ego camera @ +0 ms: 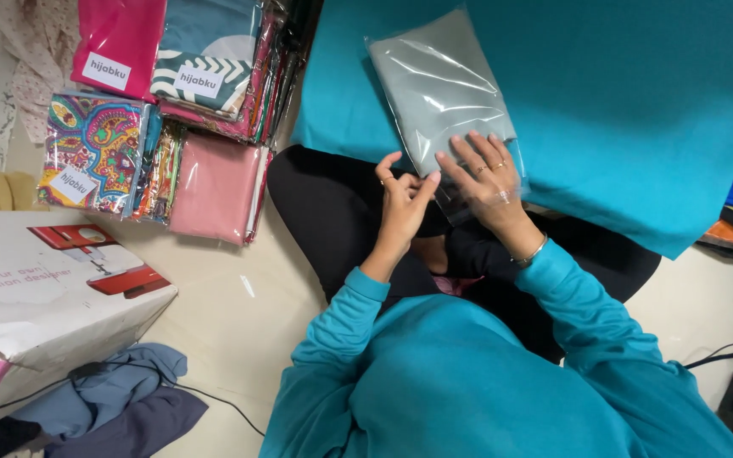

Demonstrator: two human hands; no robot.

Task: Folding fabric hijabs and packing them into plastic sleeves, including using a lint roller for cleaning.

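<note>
A clear plastic bag holding folded grey-green cloth [439, 89] lies on a spread of teal fabric [638, 102] in front of my crossed legs. My right hand [485, 174] rests flat on the near end of the bag, fingers spread, pressing it down. My left hand [402, 199] pinches the bag's open flap at its near edge, fingertips meeting those of the right hand. I wear teal sleeves, rings and a bracelet on the right wrist.
Stacks of bagged cloths stand at the left: a pink one [214, 187], a patterned one [91, 153], a magenta one [116, 38]. A white cardboard box [36, 288] sits at the near left with blue-grey cloths [116, 399] and a black cable beside it.
</note>
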